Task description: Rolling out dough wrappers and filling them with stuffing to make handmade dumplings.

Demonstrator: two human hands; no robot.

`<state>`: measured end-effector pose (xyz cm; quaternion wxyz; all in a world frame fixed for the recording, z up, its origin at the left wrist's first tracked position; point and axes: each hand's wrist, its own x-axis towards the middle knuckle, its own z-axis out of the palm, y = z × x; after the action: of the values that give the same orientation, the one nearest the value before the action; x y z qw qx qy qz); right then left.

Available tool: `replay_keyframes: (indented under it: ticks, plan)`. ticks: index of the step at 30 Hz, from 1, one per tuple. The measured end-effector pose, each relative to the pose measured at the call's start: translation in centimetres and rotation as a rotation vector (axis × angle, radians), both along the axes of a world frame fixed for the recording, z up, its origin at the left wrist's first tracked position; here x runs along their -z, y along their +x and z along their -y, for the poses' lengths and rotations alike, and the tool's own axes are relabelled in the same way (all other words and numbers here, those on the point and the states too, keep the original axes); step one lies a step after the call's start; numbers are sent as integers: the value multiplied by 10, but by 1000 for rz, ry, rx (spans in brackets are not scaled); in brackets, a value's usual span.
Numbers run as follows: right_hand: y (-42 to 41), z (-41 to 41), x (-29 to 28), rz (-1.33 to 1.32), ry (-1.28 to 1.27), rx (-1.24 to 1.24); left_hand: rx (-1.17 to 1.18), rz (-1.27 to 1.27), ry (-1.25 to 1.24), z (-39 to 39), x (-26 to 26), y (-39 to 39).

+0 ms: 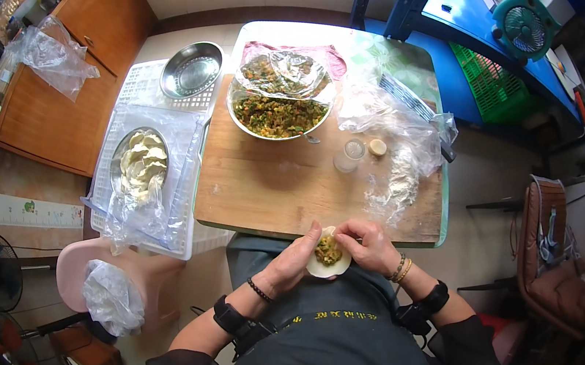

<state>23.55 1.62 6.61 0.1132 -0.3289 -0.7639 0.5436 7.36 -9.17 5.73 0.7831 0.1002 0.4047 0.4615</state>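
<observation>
My left hand point(297, 255) cradles a round dough wrapper point(339, 266) with chopped filling point(329, 251) in its middle. With thumb and fingertips, my right hand point(367, 242) pinches the wrapper's right upper edge. Both hands are just off the near edge of a wooden board point(271, 185). A metal bowl of filling point(283, 114) stands at the board's far side, partly under clear plastic, with a utensil handle at its rim. White flour point(403, 184), a small glass jar point(349, 155) and a round dough piece point(377, 147) lie on the right. Folded dumplings point(143, 160) fill an oval dish at left.
An empty steel bowl point(192, 70) sits on a white perforated rack. Clear plastic bags point(413, 128) and a knife point(447, 151) lie at the board's right. A pink stool point(73, 266) stands left, a brown chair point(546, 254) right, and a blue shelf point(459, 0) behind.
</observation>
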Motion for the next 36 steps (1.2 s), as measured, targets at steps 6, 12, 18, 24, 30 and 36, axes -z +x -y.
replay_keyframes:
  ticks: [6,12,18,24,30,36]
  plan:
    - [1,2,0,-13,-35,53,92,-199,45,-3,-1,-5]
    - [6,-3,10,-27,-261,5,74,-173,-48,-5,5,-6]
    - [6,-4,13,-36,-522,14,38,-39,-143,-7,0,-5]
    - [4,-3,8,57,-300,11,41,27,-160,-7,0,-4]
    - [2,1,6,60,-43,43,71,72,-139,-9,-1,-5]
    - [7,-10,7,54,-81,-4,93,91,-143,-9,-1,-8]
